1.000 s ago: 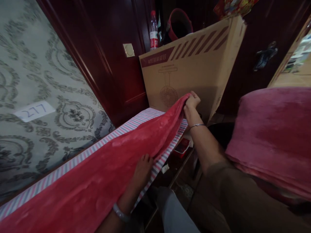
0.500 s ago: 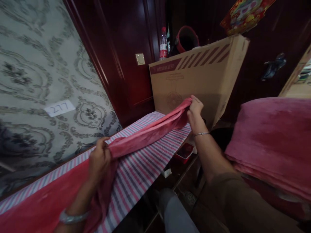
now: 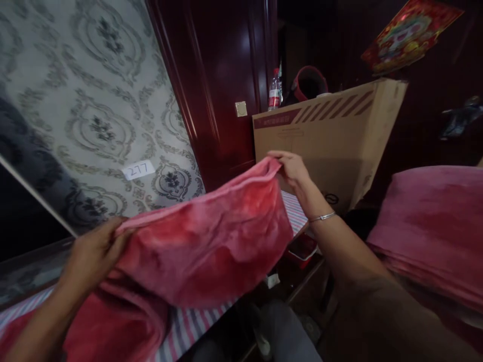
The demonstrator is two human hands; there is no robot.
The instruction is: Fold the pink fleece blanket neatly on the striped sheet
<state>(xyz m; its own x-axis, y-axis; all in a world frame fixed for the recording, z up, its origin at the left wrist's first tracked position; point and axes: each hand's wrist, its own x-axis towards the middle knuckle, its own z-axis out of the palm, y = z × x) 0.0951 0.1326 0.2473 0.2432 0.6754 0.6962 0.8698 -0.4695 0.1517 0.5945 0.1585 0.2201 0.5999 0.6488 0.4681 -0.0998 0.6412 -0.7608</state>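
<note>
The person is holding a red fleece cloth (image 3: 211, 236) stretched between both hands, lifted above a striped table cover (image 3: 196, 327); the left hand (image 3: 94, 251) is closing its fingers around the cloth's near upper edge, gripping it firmly; the right hand (image 3: 292, 168) is pinching the far upper corner between thumb and fingers, a thin bracelet (image 3: 322, 217) sitting on that wrist; the cloth is sagging in a broad fold between the two grips, and its lower part is bunching on the striped cover at the lower left; just beyond the right hand a large cardboard box (image 3: 332, 136) is standing upright, near the cloth's far corner but whether touching it cannot be told; on top of the box's far side a plastic bottle (image 3: 274, 93) and a dark red round container (image 3: 309, 83) are showing; a patterned grey wall bearing a small white label (image 3: 139, 170) is rising behind the cloth; to the right a stack of pink folded fleece (image 3: 433, 221) is lying well apart from the hands
</note>
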